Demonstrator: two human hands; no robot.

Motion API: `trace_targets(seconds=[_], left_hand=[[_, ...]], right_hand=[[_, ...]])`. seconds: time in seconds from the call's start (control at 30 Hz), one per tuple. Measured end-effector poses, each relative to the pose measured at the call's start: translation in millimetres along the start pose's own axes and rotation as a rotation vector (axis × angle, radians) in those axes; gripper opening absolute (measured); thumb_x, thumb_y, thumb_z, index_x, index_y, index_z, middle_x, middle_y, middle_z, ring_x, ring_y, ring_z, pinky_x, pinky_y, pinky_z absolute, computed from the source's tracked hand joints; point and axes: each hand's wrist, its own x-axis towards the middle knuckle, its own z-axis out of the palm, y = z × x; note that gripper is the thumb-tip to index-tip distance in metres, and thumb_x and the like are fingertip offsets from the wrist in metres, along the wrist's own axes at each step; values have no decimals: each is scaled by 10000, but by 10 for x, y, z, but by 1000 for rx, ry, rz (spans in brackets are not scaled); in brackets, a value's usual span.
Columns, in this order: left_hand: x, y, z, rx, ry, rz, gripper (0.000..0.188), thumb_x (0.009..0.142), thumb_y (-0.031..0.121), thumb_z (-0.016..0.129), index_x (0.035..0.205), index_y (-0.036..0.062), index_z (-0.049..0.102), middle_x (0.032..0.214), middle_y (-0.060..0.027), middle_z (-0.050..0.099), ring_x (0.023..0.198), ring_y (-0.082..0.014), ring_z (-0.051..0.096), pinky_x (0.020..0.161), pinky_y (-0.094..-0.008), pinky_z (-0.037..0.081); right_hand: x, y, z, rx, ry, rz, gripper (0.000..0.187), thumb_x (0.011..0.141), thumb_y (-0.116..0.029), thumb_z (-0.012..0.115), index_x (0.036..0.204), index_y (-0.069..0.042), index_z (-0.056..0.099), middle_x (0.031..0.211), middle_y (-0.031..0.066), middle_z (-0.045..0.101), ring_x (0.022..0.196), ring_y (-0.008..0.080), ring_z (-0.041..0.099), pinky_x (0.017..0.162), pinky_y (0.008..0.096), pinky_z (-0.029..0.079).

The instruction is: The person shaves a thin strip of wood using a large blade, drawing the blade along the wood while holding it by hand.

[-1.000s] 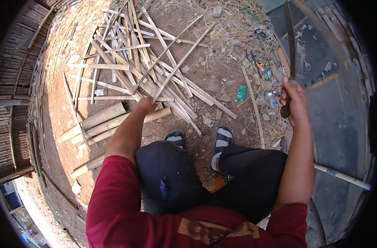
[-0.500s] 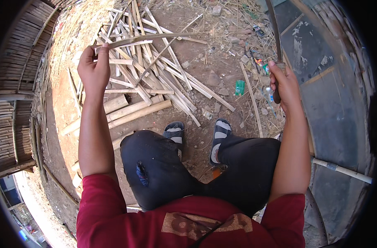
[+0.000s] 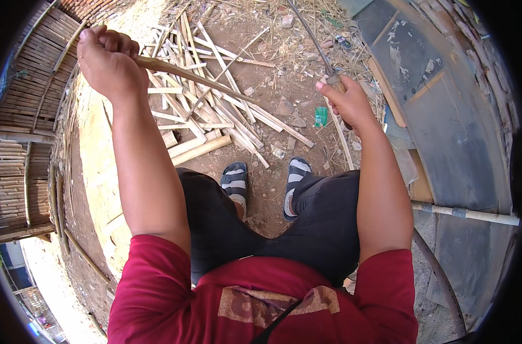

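My left hand (image 3: 107, 64) is clenched on a bamboo strip (image 3: 198, 78); right hand (image 3: 348, 102) grips the knife (image 3: 308, 35), above the strip pile (image 3: 215, 109).

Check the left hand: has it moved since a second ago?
Yes. The left hand has risen from the strip pile on the ground, up and to the person's left, and now grips one bamboo strip above the pile.

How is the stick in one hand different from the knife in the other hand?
The bamboo strip is pale tan and flat; the long knife is dark and thin. The left hand grips the strip by its end; the right hand grips the knife by its handle. Both are long and held up above the ground.
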Motion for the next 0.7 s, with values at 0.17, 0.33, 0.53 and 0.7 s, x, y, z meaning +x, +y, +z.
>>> trace_targets(seconds=[0.17,0.33,0.53,0.7], left_hand=[[-319,22,119,-8,-13,-112,376,1089,386,331,858,111,442,638,18,354,528,-107,288,500,-274,259],[-339,-135,137,-44,-26,-100,508,1070,538,215,833,126,393,621,3,350,530,-122,272,498,-272,239],[-244,-201,66,-49,-35,-101,556,1052,588,184,839,116,387,621,-11,345,512,-119,237,474,-262,200],[-137,-420,53,32,20,-98,608,1051,610,113,855,102,384,621,-20,343,522,-124,236,473,-264,195]], right_hand=[[107,347,-145,-211,-124,-79,766,829,-467,768,1304,88,540,1013,178,660,757,194,658,660,336,527],[59,270,18,-223,-238,61,768,823,-470,761,1290,110,572,1039,226,687,818,235,692,707,370,546],[444,592,542,-167,-205,72,678,831,-396,764,1279,84,599,864,170,687,646,210,656,617,353,527],[546,669,1312,111,-80,375,670,863,-366,734,1339,74,563,1078,238,705,961,327,707,841,413,545]])
